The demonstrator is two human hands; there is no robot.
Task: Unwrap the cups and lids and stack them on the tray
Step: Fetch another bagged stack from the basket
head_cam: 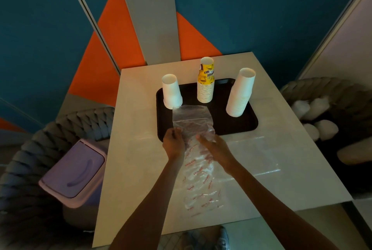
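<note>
A black tray [237, 126] lies on the pale table and bears three upside-down cup stacks: a short white stack [171, 91] at its left, a yellow printed stack [205, 80] in the middle and a tall white stack [240, 93] at its right. A long clear plastic wrapper [198, 167] with red print stretches from the tray's front edge toward me. My left hand [173, 143] pinches the wrapper's left side near its upper end. My right hand [214, 147] grips the wrapper from the right. Whether anything is inside the wrapper is unclear.
A second flat clear wrapper [253, 153] lies on the table [132, 149] to the right. A lilac bin with a swing lid [74, 171] stands left of the table. Woven chairs sit on both sides; the right one [322, 112] holds pale lumps.
</note>
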